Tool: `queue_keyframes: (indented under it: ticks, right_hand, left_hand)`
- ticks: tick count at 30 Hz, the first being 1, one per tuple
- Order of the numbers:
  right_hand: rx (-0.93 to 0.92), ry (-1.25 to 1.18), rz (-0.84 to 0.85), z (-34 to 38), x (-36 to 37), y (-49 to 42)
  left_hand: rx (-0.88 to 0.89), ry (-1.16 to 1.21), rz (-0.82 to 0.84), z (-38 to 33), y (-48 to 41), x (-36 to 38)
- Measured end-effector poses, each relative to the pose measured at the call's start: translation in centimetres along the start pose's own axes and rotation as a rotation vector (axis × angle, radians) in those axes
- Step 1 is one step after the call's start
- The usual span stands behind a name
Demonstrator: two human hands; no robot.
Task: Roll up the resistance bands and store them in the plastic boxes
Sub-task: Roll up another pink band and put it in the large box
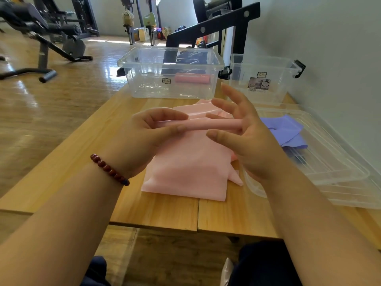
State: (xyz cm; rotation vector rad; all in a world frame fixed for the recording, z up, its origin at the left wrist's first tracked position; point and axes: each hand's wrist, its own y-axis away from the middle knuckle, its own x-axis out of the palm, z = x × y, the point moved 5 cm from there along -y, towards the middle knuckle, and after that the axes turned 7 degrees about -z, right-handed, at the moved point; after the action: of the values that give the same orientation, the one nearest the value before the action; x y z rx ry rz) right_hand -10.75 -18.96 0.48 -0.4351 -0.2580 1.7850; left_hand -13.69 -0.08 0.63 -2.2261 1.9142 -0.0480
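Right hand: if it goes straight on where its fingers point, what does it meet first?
Probably the large clear box, near its right front corner: the fingers of the right hand point forward and slightly left toward it. Depth is unclear, so it may pass over the rim.

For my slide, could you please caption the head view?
Left hand and right hand roll up a pink resistance band.

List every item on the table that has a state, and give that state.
pink band: partly rolled, rest flat on table
left hand: grips the rolled part
right hand: fingers spread, touching the roll's end
large box: lid off, holds one pink roll
small box: lid off
purple band: unrolled, lying on a lid
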Motion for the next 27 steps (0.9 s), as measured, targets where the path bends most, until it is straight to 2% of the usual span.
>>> queue_keyframes:
  ticks: [5, 11, 19, 27]
  right_hand:
    - [0.083, 0.032, -0.06, -1.0, -0.3, 0.4]
    - [0.021, 0.103, -0.166, -0.9, -0.7, 0.6]
    - [0.02, 0.081, -0.162, -1.3, -1.3, 0.6]
    - [0.02, 0.049, -0.214, -1.8, -1.4, 0.6]
  left_hand:
    - [-0.012, 0.002, -0.022, 0.3, -0.1, -0.3]
    - [-0.045, 0.022, -0.026, 0.8, -0.2, 0.0]
    - [-0.082, -0.088, 0.064, 1.1, -0.1, 0.2]
    - [-0.124, -0.004, -0.038, 1.8, 0.1, 0.3]
